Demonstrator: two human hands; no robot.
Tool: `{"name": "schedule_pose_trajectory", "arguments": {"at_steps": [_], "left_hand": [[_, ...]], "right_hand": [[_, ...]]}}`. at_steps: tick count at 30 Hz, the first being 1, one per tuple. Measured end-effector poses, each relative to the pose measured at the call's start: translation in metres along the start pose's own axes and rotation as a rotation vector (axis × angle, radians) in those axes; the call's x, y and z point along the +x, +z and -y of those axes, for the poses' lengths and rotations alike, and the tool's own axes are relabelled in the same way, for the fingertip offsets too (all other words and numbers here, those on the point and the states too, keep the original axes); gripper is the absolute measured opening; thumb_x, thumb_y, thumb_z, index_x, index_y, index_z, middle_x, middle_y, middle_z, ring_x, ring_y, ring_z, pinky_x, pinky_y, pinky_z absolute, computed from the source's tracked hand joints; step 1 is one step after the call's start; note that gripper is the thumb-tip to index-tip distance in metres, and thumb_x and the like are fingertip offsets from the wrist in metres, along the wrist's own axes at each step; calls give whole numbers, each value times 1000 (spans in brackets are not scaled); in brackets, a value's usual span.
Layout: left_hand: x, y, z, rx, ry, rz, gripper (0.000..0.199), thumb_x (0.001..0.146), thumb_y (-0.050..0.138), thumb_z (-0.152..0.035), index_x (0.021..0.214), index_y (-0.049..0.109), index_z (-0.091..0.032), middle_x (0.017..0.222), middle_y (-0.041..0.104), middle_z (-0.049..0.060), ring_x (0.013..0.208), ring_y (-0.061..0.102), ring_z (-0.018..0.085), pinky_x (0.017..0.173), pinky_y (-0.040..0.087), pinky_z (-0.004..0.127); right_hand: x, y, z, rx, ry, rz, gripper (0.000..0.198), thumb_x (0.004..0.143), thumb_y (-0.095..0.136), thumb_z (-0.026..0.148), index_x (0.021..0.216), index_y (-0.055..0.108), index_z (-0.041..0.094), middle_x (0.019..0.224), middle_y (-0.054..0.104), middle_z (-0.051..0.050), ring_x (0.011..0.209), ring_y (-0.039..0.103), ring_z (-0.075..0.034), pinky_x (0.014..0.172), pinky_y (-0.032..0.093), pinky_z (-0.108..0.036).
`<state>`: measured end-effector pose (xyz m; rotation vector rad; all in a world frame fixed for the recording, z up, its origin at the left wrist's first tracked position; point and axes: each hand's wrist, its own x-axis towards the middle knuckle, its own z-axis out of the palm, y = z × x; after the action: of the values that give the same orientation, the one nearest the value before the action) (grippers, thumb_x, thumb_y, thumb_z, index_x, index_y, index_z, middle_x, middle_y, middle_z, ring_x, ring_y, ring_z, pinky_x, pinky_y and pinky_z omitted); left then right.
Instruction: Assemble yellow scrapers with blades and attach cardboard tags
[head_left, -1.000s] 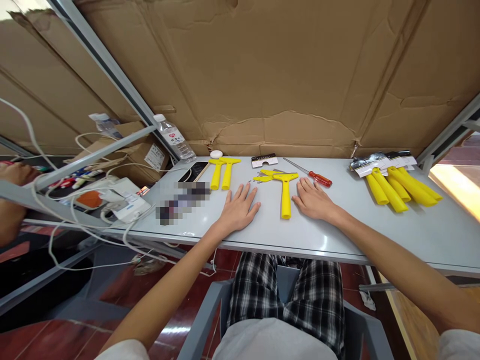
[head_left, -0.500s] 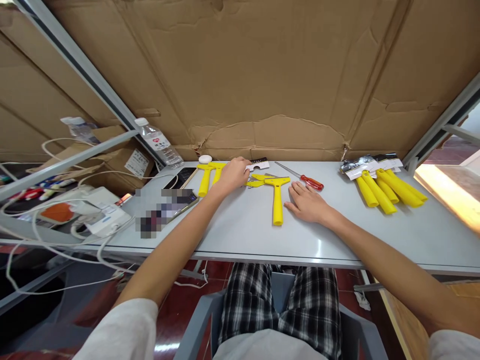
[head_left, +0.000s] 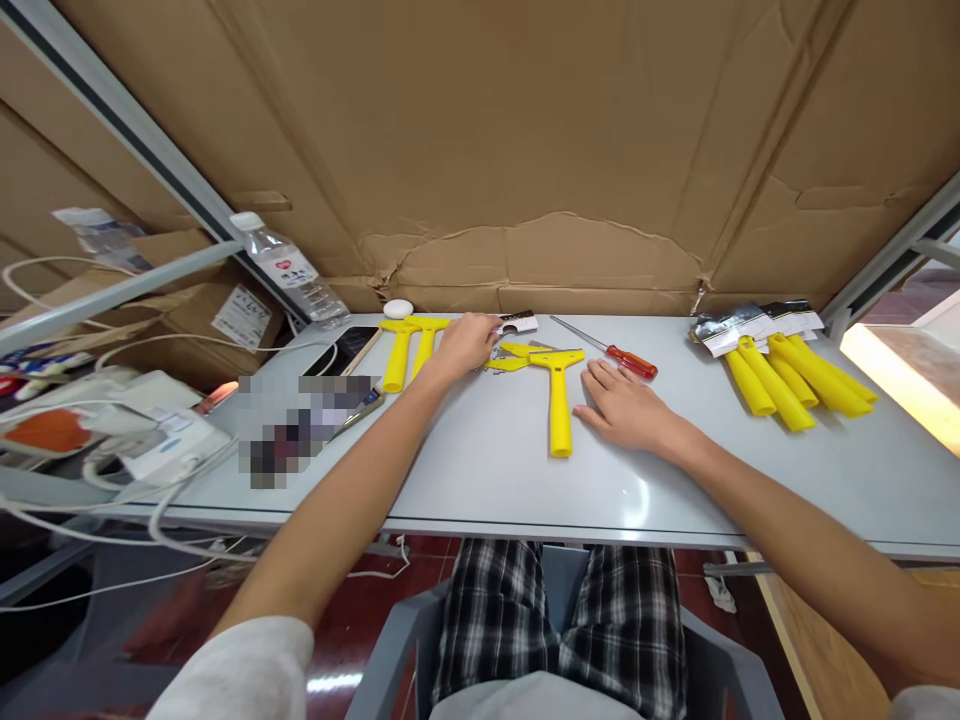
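Observation:
My left hand (head_left: 466, 343) is at the back of the table with its fingers curled down and together, beside small metal bits too small to name. What its fingertips hold, if anything, is hidden. A black-and-white card (head_left: 519, 322) lies just past them. My right hand (head_left: 621, 402) rests flat with spread fingers on the tabletop, holding nothing. Between the hands lies a yellow T-shaped scraper handle (head_left: 559, 405), its head partly beside flat yellow pieces (head_left: 511, 361). A red-handled screwdriver (head_left: 631, 361) lies just beyond my right fingers.
Two more yellow T-shaped handles (head_left: 396, 358) lie left of my left hand, near two phones (head_left: 349, 350). Several yellow handles in card-topped packs (head_left: 780, 385) lie right. A water bottle (head_left: 289, 268), cables and a power strip (head_left: 176, 440) crowd the left; cardboard (head_left: 525, 150) stands behind.
The camera view has shifted slightly. My left hand stays by the small bits with a slight finger movement, and my right hand still rests flat. Objects on the table keep their places.

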<state>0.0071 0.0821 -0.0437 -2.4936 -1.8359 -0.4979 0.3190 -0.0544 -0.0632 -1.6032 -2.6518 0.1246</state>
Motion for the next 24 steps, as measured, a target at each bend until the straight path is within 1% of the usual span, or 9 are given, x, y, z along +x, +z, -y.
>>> {"name": "schedule_pose_trajectory", "arguments": {"at_steps": [3,6,11,15,19,24], "left_hand": [[-1,-5,-3,14,-3,-3,42,105,54,-25,140,78,-24,132,81,16,122,74,34,105,53,44],[-2,-11,-7,-1,-21,-45,44,106,52,-23,143,76,-23,138,80,15,127,72,33,109,52,45],[-2,-17,-11,-66,-64,-135,41,105,55,-23,139,78,-23,140,80,12,131,71,33,114,50,47],[-3,-20,-11,-135,-63,-196,39,104,56,-25,136,78,-25,139,80,11,130,71,32,115,49,45],[-4,-22,-13,-152,-83,-212,38,104,57,-28,135,79,-25,137,81,11,130,71,32,117,47,43],[-6,-27,-16,-158,-74,-238,34,104,59,-29,132,79,-26,135,81,10,130,71,32,115,47,43]], "right_hand": [[0,0,-1,-3,-6,-3,85,110,28,67,169,44,8,181,34,-24,172,30,-41,140,29,-62],[1,-1,-3,4,1,6,86,110,29,68,170,43,8,182,32,-24,172,28,-41,140,29,-62],[0,-5,0,-7,-13,5,84,110,29,65,167,45,5,181,34,-26,171,32,-43,139,30,-62],[-2,-11,3,-8,-12,16,81,111,31,62,165,47,4,180,35,-26,171,31,-42,139,31,-62],[-3,-14,5,-6,-3,34,82,110,31,61,168,44,4,181,33,-26,172,29,-42,139,30,-62],[-3,-15,5,-8,2,37,82,111,31,62,167,45,4,181,33,-26,171,30,-43,139,30,-62]]}}
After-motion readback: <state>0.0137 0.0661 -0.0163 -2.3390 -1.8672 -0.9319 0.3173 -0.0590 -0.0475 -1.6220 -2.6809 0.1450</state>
